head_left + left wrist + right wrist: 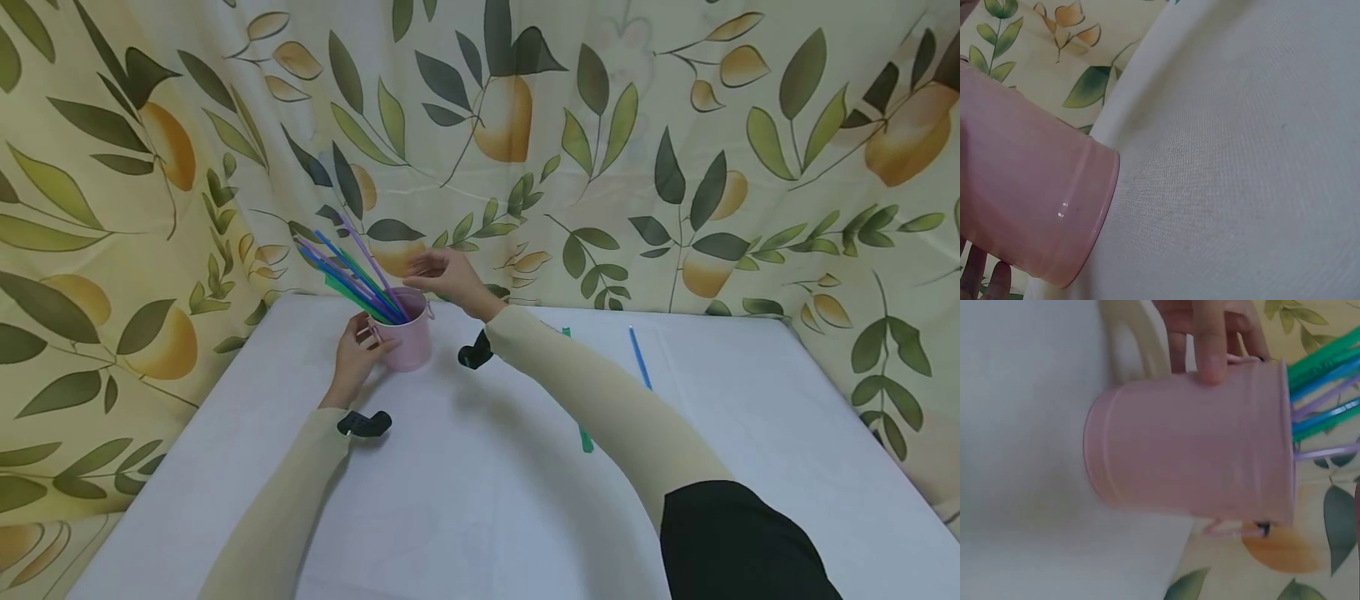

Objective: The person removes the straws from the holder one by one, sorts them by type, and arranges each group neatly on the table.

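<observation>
A small pink bucket stands upright near the table's back edge, with purple, blue and green straws leaning left out of it. My left hand holds it from the left side. In the right wrist view the left thumb lies against the bucket wall, and the other fingers reach behind. The left wrist view shows the bucket's lower part close up, base on the cloth. Above the rim's right side, my right hand points loosely bent fingers toward the straws, nothing visible between them.
On the white table, a green straw lies partly hidden under the right sleeve, with a blue straw to its right. A leaf-and-fruit patterned curtain hangs right behind the table.
</observation>
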Demonstrator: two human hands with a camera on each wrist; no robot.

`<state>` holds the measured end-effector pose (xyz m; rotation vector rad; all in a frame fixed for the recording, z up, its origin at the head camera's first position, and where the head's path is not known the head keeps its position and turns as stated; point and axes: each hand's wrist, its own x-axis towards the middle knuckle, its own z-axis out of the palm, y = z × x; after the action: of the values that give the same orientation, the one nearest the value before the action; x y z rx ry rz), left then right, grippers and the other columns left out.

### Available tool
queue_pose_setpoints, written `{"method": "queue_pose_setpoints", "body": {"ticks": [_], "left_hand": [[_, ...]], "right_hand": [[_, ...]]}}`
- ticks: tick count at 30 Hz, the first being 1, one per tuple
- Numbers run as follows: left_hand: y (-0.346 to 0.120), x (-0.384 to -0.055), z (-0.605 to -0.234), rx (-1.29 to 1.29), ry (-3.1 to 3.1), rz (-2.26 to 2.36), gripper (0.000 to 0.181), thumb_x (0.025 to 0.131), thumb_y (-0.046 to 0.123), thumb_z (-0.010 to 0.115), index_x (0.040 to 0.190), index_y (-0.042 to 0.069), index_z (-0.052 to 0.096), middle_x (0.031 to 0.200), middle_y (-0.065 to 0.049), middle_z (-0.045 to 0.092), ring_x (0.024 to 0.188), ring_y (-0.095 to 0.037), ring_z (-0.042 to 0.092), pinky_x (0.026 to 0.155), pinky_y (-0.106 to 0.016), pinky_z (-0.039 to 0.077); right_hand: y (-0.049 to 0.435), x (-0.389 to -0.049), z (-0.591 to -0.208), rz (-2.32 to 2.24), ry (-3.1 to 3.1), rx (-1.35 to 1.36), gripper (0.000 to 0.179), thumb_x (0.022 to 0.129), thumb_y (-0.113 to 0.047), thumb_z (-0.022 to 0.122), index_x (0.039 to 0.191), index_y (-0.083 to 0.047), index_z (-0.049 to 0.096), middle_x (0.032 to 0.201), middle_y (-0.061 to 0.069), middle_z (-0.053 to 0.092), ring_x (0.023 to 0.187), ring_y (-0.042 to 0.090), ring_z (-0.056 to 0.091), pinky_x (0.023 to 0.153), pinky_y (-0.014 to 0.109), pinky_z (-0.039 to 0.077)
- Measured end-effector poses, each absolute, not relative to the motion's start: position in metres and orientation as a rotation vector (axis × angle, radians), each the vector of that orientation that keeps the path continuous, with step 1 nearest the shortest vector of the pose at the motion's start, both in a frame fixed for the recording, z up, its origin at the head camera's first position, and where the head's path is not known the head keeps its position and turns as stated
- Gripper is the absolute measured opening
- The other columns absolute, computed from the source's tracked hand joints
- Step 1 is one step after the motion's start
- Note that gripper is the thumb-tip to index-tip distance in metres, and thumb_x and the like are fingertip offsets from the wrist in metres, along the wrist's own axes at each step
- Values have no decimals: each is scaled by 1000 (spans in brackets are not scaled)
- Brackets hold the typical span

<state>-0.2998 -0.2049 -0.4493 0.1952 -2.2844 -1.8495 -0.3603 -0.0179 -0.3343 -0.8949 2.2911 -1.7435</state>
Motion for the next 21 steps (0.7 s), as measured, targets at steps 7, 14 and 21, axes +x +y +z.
{"method": "queue_pose_setpoints", "body": {"ticks": [7,14,21], "left_hand": [[-206,-300,-449,172,-2289,-1837,79,80,19,74,144,9,29,148,-11,35,133,-29,37,109,-42,41],[-206,-298,-448,178,-2278,-1863,78,80,19,75,144,10,30,147,-11,35,133,-28,38,109,-41,41],[-206,-298,-448,187,-2278,-1864,78,80,17,74,143,11,31,147,-11,35,132,-27,38,109,-41,41]], "right_hand": [[-50,-356,-349,-1614,2312,-926,36,83,-15,72,115,0,63,108,15,69,98,21,65,88,26,55],[-66,-356,-362,-1526,2331,-961,30,80,-9,73,108,-2,66,103,14,70,93,19,67,83,22,56],[-71,-356,-365,-1376,2425,-1042,24,80,-8,74,102,-2,69,99,13,71,89,19,67,79,19,56]]}}
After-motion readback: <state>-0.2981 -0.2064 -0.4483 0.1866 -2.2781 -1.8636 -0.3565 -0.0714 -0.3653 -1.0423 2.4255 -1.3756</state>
